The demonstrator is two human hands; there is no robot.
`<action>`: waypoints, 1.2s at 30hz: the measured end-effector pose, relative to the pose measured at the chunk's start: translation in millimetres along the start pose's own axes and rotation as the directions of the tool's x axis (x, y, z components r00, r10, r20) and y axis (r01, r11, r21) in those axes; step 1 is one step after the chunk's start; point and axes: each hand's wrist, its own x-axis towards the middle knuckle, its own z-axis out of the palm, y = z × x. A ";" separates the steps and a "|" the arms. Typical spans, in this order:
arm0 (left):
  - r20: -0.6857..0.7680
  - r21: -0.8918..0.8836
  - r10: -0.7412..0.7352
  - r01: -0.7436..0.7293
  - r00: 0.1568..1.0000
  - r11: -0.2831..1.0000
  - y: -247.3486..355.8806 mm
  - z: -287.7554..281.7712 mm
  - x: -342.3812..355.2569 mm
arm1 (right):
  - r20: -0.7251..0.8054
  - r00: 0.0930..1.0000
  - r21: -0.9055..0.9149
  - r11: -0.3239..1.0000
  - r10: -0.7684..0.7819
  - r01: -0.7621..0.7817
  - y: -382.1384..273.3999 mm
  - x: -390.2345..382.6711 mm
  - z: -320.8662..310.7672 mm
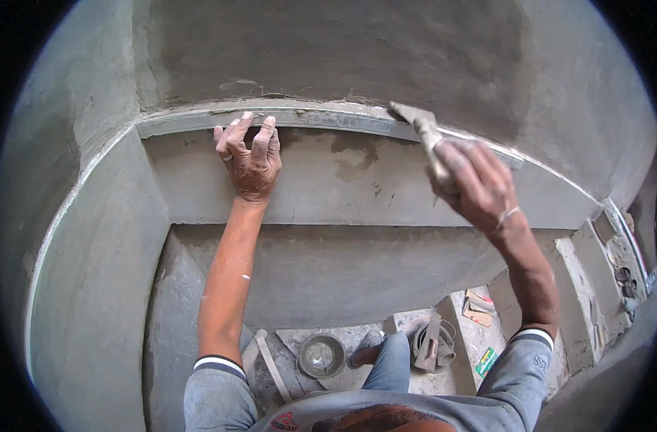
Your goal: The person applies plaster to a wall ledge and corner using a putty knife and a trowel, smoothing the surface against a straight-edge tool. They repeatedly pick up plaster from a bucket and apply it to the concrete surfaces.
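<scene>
A long grey metal straightedge (336, 119) lies along the upper edge of a plastered wall band, below a darker, damp-looking patch of wall (336, 54). Bent fingers of my left hand (253, 162) press on the straightedge left of its middle, holding it against the wall. My right hand (479, 183) is closed round the handle of a plaster-caked trowel (416, 117). The trowel's pointed blade reaches up and left to the straightedge, right of its middle. Bits of wet plaster show along the straightedge's top. The palms of both hands are hidden.
Below stand a round bucket (321, 356) with grey contents and a second container (434, 345) with a flat wooden-looking tool across it. Pale wooden strips (272, 366) lean beside the bucket. Steps (479, 331) at the lower right carry papers and a green packet (486, 362).
</scene>
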 end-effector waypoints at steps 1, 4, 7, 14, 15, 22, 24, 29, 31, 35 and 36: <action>0.002 -0.003 0.005 -0.005 1.000 1.000 1.5 -0.3 2.6 | 0.014 1.000 -0.015 1.000 -0.014 0.014 -3.8 -9.4 5.4; 0.003 -0.001 0.014 -0.014 1.000 1.000 3.5 0.1 3.9 | 0.078 0.996 -0.036 0.998 -0.039 0.042 -4.7 -18.4 4.3; 0.002 0.016 0.028 -0.028 1.000 0.999 0.6 0.2 4.1 | 0.088 0.996 0.105 0.994 -0.004 -0.005 13.8 -6.1 -7.2; -0.009 0.008 0.029 -0.029 1.000 1.000 1.6 2.6 2.7 | 0.172 0.978 0.215 0.964 0.118 -0.154 54.4 16.3 -64.7; -0.013 0.006 0.029 -0.028 1.000 1.000 1.6 2.8 4.2 | 0.125 0.984 0.193 0.970 0.126 -0.149 53.2 17.1 -66.3; 0.005 0.015 0.033 -0.033 0.999 0.999 1.3 1.4 3.0 | 0.001 0.996 0.271 0.959 0.090 -0.087 41.9 23.0 -40.8; -0.001 0.013 0.037 -0.037 0.999 0.999 1.4 2.8 2.6 | 0.008 0.996 0.206 0.975 0.086 -0.086 38.7 21.2 -40.1; 0.007 0.000 0.026 -0.026 1.000 1.000 2.9 2.0 3.8 | 0.098 0.991 0.082 0.992 0.088 -0.097 27.2 12.4 -34.0; 0.009 -0.002 0.024 -0.024 1.000 1.000 2.6 2.0 2.7 | 0.136 0.988 0.092 0.992 0.068 -0.081 26.8 3.6 -23.6; 0.004 -0.003 0.026 -0.026 1.000 1.000 0.7 2.2 1.2 | 0.148 0.989 0.046 0.999 -0.002 -0.005 14.1 -2.8 -17.9; 0.006 -0.004 0.024 -0.023 1.000 1.000 0.1 1.8 1.1 | 0.152 0.988 0.047 0.999 -0.001 -0.006 19.4 0.1 -21.8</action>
